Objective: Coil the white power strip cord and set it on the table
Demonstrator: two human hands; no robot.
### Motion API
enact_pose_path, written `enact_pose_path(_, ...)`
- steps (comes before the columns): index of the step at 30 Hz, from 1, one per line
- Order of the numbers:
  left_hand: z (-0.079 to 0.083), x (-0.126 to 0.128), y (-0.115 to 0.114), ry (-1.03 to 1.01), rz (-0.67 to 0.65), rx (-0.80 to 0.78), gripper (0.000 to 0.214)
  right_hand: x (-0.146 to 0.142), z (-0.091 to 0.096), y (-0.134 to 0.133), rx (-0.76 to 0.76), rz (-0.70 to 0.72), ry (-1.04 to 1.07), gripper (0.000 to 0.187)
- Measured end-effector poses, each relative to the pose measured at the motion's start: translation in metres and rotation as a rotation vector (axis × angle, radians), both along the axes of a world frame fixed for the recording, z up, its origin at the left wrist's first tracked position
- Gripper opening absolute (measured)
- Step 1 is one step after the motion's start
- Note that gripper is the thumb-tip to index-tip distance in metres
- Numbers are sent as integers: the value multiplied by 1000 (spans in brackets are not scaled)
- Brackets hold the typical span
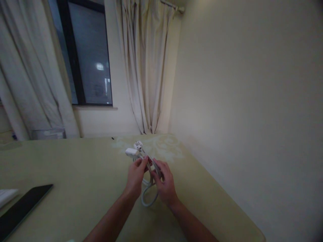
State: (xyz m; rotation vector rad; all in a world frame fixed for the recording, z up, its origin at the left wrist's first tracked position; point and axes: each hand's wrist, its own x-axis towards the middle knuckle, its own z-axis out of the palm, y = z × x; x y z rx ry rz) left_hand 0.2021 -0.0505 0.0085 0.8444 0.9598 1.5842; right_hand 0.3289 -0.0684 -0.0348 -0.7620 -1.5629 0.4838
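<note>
A white power cord [148,201] is gathered in loops between my two hands, above the table. My left hand [136,174] pinches the cord close to its ends. My right hand [164,179] has its fingers and thumb closed round the looped part. Beyond my fingers stick out a white plug [138,145] with metal prongs and a white block-shaped connector [132,152]. A loop of cord hangs below, between my wrists. Some of the strands are hidden behind my fingers.
The table [75,181] has a pale greenish cover with a leafy pattern at the far end. A flat black device [25,208] and a white object [7,196] lie at left. A small dark piece [112,138] lies near the back edge. A wall [247,117] runs along the right.
</note>
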Motion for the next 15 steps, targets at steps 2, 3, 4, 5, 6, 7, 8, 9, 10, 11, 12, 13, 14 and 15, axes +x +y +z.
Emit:
enact_pose_path(2,5,-13,6,44,44,-5,54,1,-4,7,-83,-5,87,34)
enact_pose_path(3,9,-20,8,57,57,-11,55,3,-7,11,-126,-28,123,35)
enact_pose_path(4,13,-28,10,68,66,-7,55,5,-11,17,-164,-65,149,37)
enact_pose_path(5,18,-36,12,79,78,11,56,8,-15,23,-196,-113,168,41)
enact_pose_path(6,23,-45,13,93,96,38,56,12,-20,31,-223,-171,182,44)
enact_pose_path(7,28,-53,13,113,117,72,56,17,-25,39,-246,-230,196,49)
enact_pose_path(8,34,-60,13,137,138,109,57,23,-31,47,-271,-276,208,53)
enact_pose_path(9,39,-67,12,161,154,144,57,30,-36,55,-310,-305,212,56)
enact_pose_path(10,44,-73,11,183,162,173,57,36,-40,62,-356,-325,207,58)
enact_pose_path(11,49,-78,9,204,162,195,58,41,-42,68,-385,-357,194,58)
enact_pose_path(12,52,-81,7,227,162,208,58,45,-43,71,-395,-393,180,56)
enact_pose_path(13,54,-83,5,258,164,214,57,46,-40,72,-376,-431,165,55)
enact_pose_path(14,56,-83,3,299,176,215,57,45,-35,70,-333,-460,150,52)
enact_pose_path(15,56,-82,1,348,196,218,56,41,-27,65,-276,-467,139,50)
